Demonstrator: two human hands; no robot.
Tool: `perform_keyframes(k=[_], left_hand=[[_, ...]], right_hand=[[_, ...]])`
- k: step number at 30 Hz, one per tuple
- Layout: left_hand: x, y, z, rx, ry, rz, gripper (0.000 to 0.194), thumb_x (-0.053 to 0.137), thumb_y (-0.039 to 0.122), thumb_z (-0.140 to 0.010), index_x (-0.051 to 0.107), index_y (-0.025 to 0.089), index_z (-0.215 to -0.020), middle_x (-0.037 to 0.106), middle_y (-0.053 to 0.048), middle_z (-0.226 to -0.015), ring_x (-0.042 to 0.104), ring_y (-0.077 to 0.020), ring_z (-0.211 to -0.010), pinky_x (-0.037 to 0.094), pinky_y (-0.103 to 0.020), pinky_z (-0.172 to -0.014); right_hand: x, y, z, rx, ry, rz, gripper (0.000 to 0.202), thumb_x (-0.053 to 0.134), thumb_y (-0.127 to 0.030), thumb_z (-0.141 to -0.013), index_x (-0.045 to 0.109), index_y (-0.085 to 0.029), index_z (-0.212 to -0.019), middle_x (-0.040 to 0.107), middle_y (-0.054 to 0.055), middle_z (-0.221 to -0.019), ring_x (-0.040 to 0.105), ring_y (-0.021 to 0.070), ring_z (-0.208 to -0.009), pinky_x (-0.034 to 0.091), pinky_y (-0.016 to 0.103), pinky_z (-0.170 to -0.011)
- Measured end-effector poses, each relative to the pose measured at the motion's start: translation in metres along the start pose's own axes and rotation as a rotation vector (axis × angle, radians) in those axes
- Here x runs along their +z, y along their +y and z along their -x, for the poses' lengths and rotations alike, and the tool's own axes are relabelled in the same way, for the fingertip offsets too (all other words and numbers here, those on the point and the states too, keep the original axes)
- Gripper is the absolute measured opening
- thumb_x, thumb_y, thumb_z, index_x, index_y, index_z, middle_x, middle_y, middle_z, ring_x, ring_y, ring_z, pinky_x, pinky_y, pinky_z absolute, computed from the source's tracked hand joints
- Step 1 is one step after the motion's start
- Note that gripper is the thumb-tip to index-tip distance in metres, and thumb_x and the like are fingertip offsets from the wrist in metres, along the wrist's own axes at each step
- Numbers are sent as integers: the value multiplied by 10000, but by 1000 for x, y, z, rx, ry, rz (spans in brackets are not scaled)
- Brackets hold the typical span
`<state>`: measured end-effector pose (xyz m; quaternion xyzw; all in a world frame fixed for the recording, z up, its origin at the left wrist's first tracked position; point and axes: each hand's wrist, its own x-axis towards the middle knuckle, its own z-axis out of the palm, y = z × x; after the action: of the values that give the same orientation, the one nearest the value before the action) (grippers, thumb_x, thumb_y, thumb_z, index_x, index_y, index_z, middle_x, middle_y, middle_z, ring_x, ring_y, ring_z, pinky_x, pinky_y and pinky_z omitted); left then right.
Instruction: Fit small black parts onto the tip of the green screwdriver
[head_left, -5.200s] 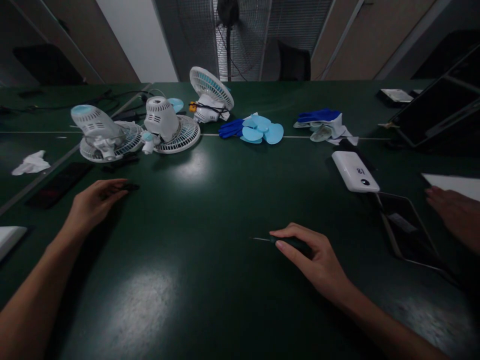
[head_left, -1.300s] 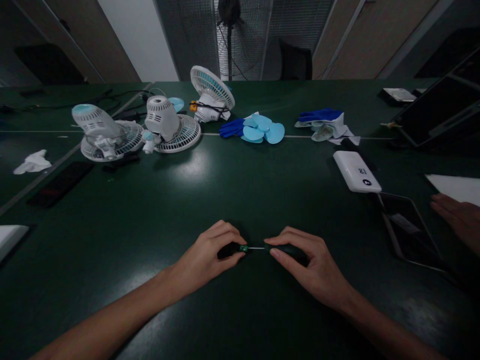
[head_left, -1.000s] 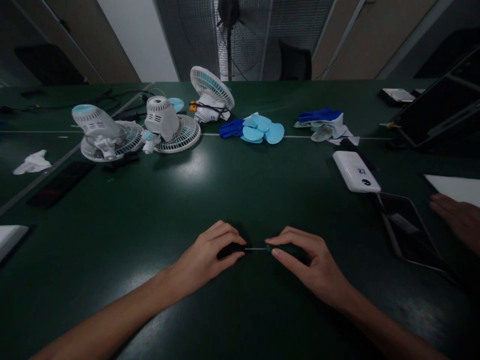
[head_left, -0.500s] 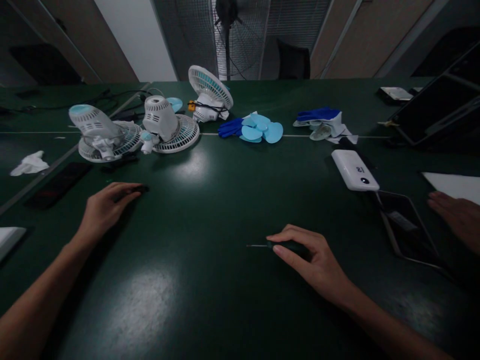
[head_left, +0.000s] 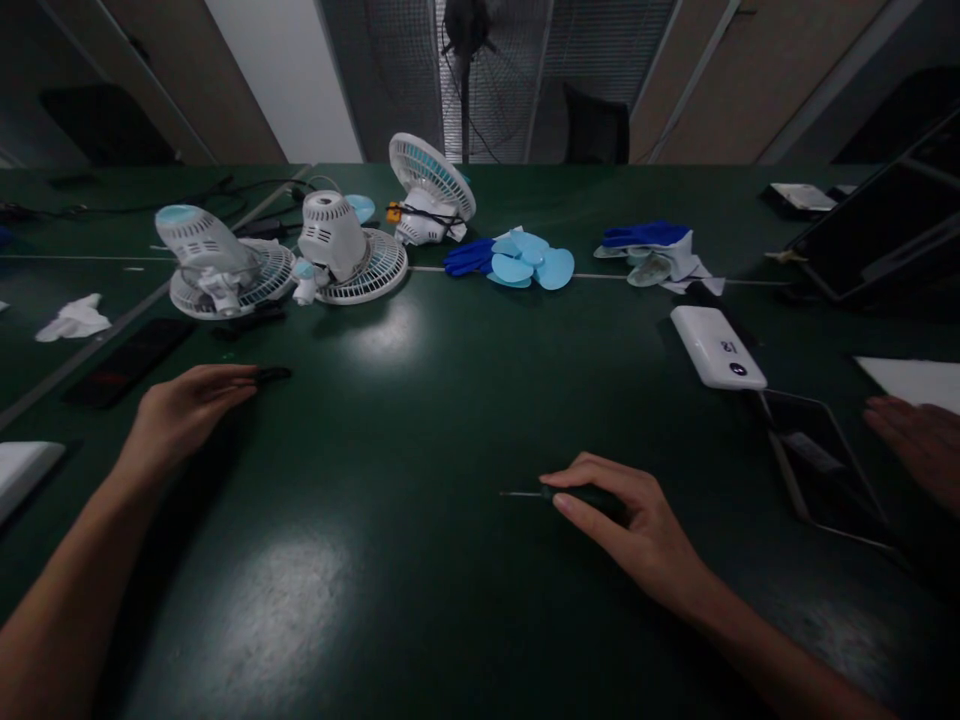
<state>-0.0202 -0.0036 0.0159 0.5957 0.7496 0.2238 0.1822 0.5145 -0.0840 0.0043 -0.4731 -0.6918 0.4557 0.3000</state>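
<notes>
My right hand [head_left: 634, 525] is closed around a screwdriver [head_left: 592, 500] with a dark handle. Its thin metal shaft points left, low over the green table. At the left, my left hand [head_left: 187, 405] pinches one end of a small black curved piece [head_left: 274, 374], whose exact kind I cannot make out. The piece sticks out to the right of the fingertips, at the table surface. A dark flat phone-like slab [head_left: 131, 362] lies behind my left hand. Right of my right hand lies a phone [head_left: 825, 465], with a white power bank [head_left: 718, 347] beyond it.
Several white fan parts [head_left: 330, 240] stand at the back left. Light blue fan blades [head_left: 532, 260] and blue-and-white gloves [head_left: 652, 245] lie across the table's middle seam. Another person's hand [head_left: 915, 440] rests at the right edge, near a white sheet [head_left: 911, 383].
My left hand has drawn back to the left, so more of the black piece shows beyond its fingertips. My right hand keeps the same hold on the screwdriver. The view has shifted slightly.
</notes>
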Motion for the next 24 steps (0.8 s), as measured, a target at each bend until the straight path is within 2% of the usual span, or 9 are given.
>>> perform_keyframes(k=[4, 8, 12, 16, 20, 24], left_hand=[[-5, -6, 4, -26, 57, -120, 531, 693, 615, -789, 767, 181, -1087, 733, -64, -1245, 697, -263, -1021, 551, -353, -882], [-7, -7, 5, -14, 104, -205, 381, 669, 506, -805, 786, 203, -1004, 769, -25, -1154, 703, -255, -1008, 541, -353, -916], [-7, 1, 11, -32, 135, -252, 391, 625, 499, -861, 758, 222, -1104, 782, 17, -1081, 715, -229, -946, 545, -316, -856], [-8, 6, 17, -98, 144, -176, 458, 627, 502, -884, 724, 205, -1219, 778, 12, -1044, 723, -209, -905, 547, -272, -787], [-6, 2, 17, -103, 214, -104, 490, 670, 533, -855, 740, 199, -1205, 781, 3, -1060, 727, -216, -911, 565, -304, -847], [-4, 4, 17, -68, 213, -149, 514, 662, 586, -854, 734, 228, -1216, 778, 25, -1005, 716, -239, -972, 555, -339, -909]], right_hand=[[0, 3, 0, -15, 13, 22, 203, 646, -336, -1004, 764, -264, -1152, 716, 50, -959, 677, 213, -845, 499, 333, -711], [0, 4, 0, -11, 6, 26, 201, 638, -343, -1010, 762, -264, -1147, 718, 51, -968, 675, 211, -840, 496, 324, -689], [0, 3, 0, -1, 4, 13, 190, 642, -340, -1011, 753, -271, -1150, 714, 47, -987, 672, 213, -865, 496, 324, -703], [0, 3, 1, 10, -7, -2, 191, 639, -330, -1017, 746, -280, -1166, 702, 42, -995, 664, 210, -874, 490, 323, -709], [0, 2, 0, 5, -6, -11, 187, 643, -331, -1016, 751, -278, -1159, 696, 39, -979, 661, 205, -859, 489, 329, -720], [0, 2, 0, 17, -11, -1, 195, 638, -341, -1018, 749, -278, -1166, 698, 43, -995, 662, 209, -865, 488, 336, -723]])
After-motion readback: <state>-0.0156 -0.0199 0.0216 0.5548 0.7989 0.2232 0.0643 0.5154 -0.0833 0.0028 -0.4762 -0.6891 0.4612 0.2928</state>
